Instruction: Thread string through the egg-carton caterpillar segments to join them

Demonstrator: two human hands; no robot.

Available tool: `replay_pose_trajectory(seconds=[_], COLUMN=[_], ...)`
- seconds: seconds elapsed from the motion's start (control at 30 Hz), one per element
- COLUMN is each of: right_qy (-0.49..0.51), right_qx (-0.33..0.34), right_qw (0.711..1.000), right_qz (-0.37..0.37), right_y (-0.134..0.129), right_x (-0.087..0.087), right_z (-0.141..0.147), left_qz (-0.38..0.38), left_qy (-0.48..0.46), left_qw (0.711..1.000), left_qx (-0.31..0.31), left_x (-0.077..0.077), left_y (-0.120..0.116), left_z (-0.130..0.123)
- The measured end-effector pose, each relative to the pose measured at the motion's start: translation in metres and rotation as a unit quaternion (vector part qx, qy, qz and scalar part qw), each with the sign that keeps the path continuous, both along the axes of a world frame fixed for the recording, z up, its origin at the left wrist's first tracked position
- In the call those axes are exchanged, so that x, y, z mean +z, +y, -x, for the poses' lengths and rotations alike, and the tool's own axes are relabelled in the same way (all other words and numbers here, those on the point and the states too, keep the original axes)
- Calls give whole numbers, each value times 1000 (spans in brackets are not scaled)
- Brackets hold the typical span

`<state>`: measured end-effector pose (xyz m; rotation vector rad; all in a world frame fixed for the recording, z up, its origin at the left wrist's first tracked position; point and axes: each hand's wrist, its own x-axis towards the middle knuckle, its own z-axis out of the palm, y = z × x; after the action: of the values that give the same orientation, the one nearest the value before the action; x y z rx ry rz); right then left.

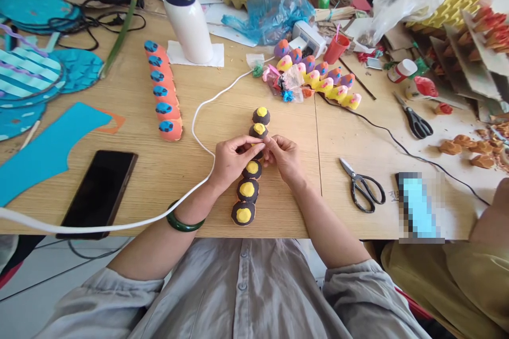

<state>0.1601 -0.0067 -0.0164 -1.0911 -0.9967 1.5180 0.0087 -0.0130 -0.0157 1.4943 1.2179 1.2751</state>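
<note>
A row of dark brown bumps with yellow tops [247, 189] runs up the middle of the wooden table. Over its upper middle, my left hand [234, 161] and my right hand [284, 158] meet, thumbs and forefingers pinched together just below the second bump. What lies between the fingertips is too small to make out, and the hands cover part of the row. To the left lies an orange row with blue, black-dotted tops [162, 92]. Yellow and pink bumps [326, 86] and purple and orange bumps [321, 69] lie at the upper right.
A white cable [194, 116] curves past my left forearm. Left are a black phone [99, 190] and blue sheet [51, 148]; behind stands a white bottle [186, 16]. Scissors [363, 188] lie right, beyond them more scissors [415, 119]. A person's arm [493, 214] rests at the right edge.
</note>
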Motion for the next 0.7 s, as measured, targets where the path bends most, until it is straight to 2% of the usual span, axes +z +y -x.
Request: replay_pose_trajectory(seconds=[0.33,0.5,0.7], right_qy=[39,66,63], right_qx=[33,-22,-15], right_qw=[999,998,998], right_qz=[12,12,13], right_y=[1,4,4], right_x=[4,3,2], right_z=[-4,-6,-6], left_qz=[-21,42,70], left_qy=[6,-67,-107], left_qw=[1000,997,991], left_qx=[11,20,24], left_x=[2,2,0], left_y=[0,1,4], left_z=[1,2,3])
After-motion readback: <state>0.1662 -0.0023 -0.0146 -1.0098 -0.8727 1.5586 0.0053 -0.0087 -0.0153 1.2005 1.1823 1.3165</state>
